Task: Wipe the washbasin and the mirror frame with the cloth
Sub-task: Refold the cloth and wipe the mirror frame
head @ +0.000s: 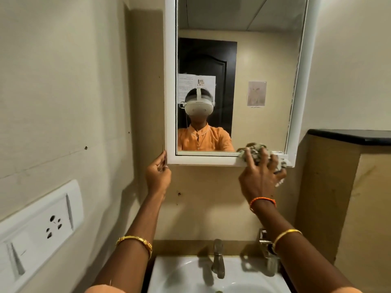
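A wall mirror with a white frame (170,81) hangs above a white washbasin (169,278). My right hand (258,178) presses a crumpled patterned cloth (257,154) against the right part of the frame's bottom rail. My left hand (158,176) grips the frame's bottom left corner, thumb on the outer edge. The glass reflects a person in an orange top. Only the back part of the basin shows at the bottom of the view, between my forearms.
A steel tap (218,259) stands at the basin's back rim, and a second metal fitting (267,248) sits behind my right forearm. A white socket panel (42,229) is on the left wall. A black-topped ledge (351,137) juts out at right.
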